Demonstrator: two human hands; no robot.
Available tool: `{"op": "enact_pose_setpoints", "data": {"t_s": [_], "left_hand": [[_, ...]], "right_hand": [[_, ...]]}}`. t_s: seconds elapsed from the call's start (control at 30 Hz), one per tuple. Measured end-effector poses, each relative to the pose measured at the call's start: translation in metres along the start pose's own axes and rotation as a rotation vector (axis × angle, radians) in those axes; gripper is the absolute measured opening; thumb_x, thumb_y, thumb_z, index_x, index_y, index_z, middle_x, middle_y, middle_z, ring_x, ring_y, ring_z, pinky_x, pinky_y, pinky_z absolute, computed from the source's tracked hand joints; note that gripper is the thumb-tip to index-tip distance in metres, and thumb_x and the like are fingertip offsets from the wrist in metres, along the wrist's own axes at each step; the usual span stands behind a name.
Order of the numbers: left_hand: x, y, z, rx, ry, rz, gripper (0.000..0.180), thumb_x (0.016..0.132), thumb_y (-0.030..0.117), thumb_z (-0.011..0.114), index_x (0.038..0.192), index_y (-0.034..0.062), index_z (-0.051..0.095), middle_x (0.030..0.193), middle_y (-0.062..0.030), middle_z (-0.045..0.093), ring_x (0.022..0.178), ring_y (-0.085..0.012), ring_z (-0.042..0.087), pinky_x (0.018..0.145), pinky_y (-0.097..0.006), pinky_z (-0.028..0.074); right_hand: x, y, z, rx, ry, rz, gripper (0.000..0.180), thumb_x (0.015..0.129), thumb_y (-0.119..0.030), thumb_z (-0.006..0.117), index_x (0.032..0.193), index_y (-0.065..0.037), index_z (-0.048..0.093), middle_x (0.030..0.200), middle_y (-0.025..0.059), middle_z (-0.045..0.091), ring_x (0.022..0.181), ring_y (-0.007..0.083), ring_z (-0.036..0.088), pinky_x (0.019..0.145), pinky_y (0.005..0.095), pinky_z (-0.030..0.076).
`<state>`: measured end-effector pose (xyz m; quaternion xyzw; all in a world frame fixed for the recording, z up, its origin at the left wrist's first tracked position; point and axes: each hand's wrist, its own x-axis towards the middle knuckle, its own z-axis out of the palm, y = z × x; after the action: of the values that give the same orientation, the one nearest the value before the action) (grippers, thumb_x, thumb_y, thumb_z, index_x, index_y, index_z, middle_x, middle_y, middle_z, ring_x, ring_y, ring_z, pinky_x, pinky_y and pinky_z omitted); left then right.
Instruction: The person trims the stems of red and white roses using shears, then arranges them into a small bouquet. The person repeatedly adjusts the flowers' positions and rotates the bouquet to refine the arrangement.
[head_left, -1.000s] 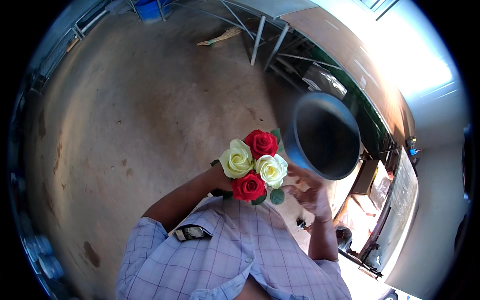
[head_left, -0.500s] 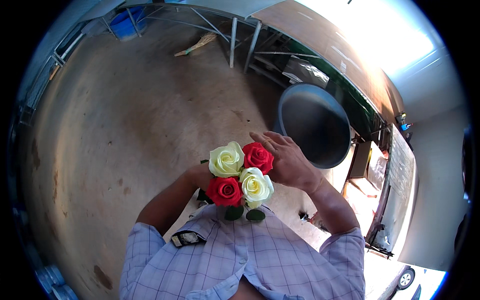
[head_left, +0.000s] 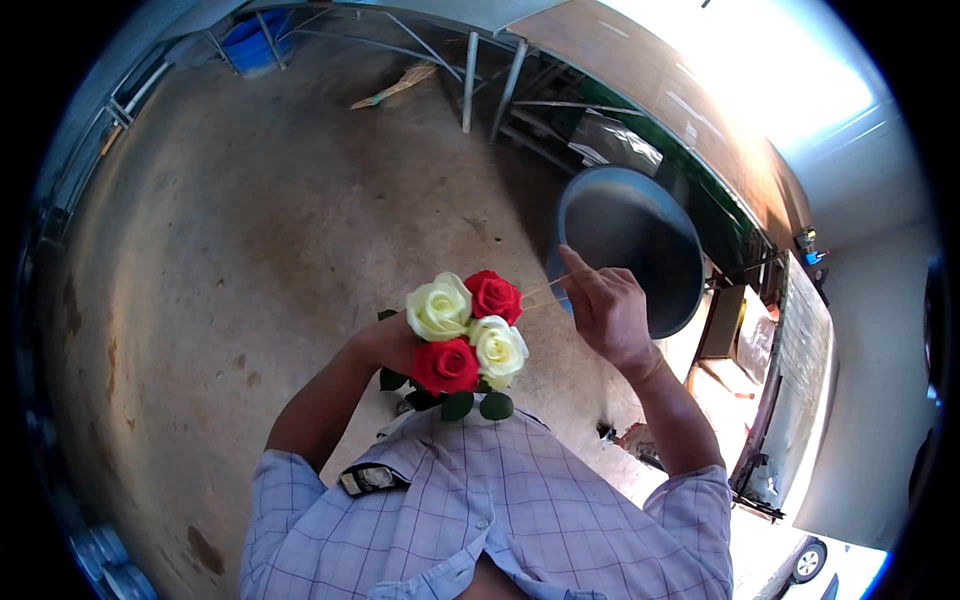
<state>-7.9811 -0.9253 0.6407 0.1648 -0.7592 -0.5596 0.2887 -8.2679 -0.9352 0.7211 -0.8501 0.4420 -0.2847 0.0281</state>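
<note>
Several roses in a bunch, red point(head_left: 494, 297) and cream-white point(head_left: 439, 306), face up in front of my chest, with dark green leaves point(head_left: 457, 406) below the blooms. My left hand point(head_left: 385, 343) is closed round the bunch from the left; its fingers and the stems are hidden under the flowers. To the right of the bunch, my right hand point(head_left: 610, 308) pulls on a thin, pale rubber band point(head_left: 543, 292). Two taut strands of it run from beneath the red bloom to the right fingers, and the index finger points forward.
Beyond my right hand a large dark round tub point(head_left: 635, 240) stands on the concrete floor point(head_left: 230, 250). Metal-legged tables point(head_left: 590, 50) line the far side, with a straw broom point(head_left: 400, 85) and a blue bucket point(head_left: 255, 45) near them. An open cardboard box point(head_left: 722, 325) lies at right.
My right hand has drawn away from the roses to the right, and the stretched band now shows between them. The bunch and my left hand have shifted slightly left and forward.
</note>
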Motion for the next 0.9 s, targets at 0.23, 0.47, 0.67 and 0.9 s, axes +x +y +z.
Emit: {"op": "enact_pose_setpoints", "data": {"t_s": [0.23,0.47,0.67,0.9], "left_hand": [[0.007,0.002,0.013,0.244,-0.021,-0.095,0.049,0.068,0.023,0.079,0.109,0.0084,0.057,0.11,-0.0087,0.06,0.103,-0.0236,0.057,0.092,-0.034,0.043],[-0.024,-0.025,0.011,0.1,0.051,-0.16,0.05,0.069,0.024,0.078,0.112,0.0078,0.058,0.114,-0.0071,0.06,0.106,-0.0231,0.056,0.094,-0.033,0.042],[-0.025,-0.019,0.001,0.035,0.092,-0.177,0.05,0.069,0.024,0.079,0.112,0.0076,0.058,0.114,-0.0072,0.059,0.106,-0.0226,0.056,0.094,-0.033,0.042],[-0.015,-0.008,-0.008,0.004,0.116,-0.232,0.051,0.068,0.023,0.079,0.112,0.0073,0.058,0.114,-0.0073,0.059,0.106,-0.0219,0.056,0.095,-0.033,0.042]], "right_hand": [[-0.009,0.001,0.031,0.508,0.414,0.384,0.022,0.082,-0.005,0.066,0.104,-0.001,0.063,0.077,0.0055,0.064,0.067,0.012,0.058,0.063,0.0255,0.046],[-0.017,-0.006,0.054,1.145,-0.089,0.587,0.027,0.088,-0.015,0.063,0.11,0.001,0.061,0.094,0.0052,0.065,0.078,0.0096,0.059,0.068,0.0226,0.049],[-0.016,-0.03,0.045,1.498,-0.375,0.442,0.031,0.087,-0.007,0.063,0.116,0.001,0.058,0.107,0.0089,0.064,0.087,0.0105,0.059,0.075,0.0261,0.049],[-0.014,-0.058,0.042,1.491,-0.545,0.386,0.023,0.087,-0.004,0.062,0.109,0.002,0.059,0.094,0.0056,0.063,0.086,0.01,0.057,0.077,0.0249,0.048]]}}
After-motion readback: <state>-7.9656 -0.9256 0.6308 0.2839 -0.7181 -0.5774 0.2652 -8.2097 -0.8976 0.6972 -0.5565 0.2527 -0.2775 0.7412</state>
